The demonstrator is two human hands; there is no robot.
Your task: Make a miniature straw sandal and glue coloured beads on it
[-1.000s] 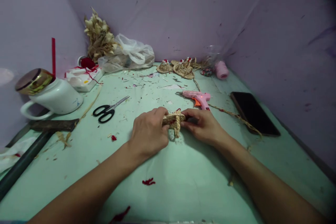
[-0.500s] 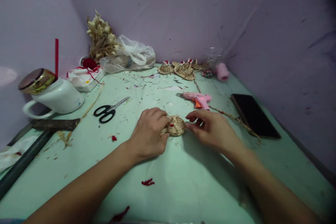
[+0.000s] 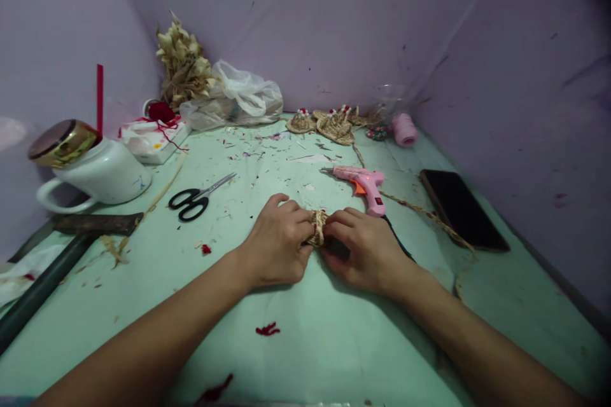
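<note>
A small woven straw piece [image 3: 317,227] is squeezed between both my hands, low over the pale green table [image 3: 334,331]. My left hand [image 3: 277,245] grips its left side with curled fingers. From the right, my right hand [image 3: 365,251] closes on it, fingers bent over the straw. Only a narrow strip of the weave shows between the knuckles. A pink glue gun [image 3: 363,182] lies just beyond my right hand, its cord running under the wrist.
Black scissors [image 3: 195,198] lie to the left, a white jug with a gold lid [image 3: 90,168] further left. A dark phone [image 3: 461,206] and braided straw cord [image 3: 429,216] are to the right. Finished straw pieces [image 3: 334,124], a pink spool [image 3: 405,129] and a plastic bag [image 3: 236,102] line the back.
Half a second ago my right hand was off the straw piece with fingers loose; it has come back and closed on it, and the piece is now turned on edge.
</note>
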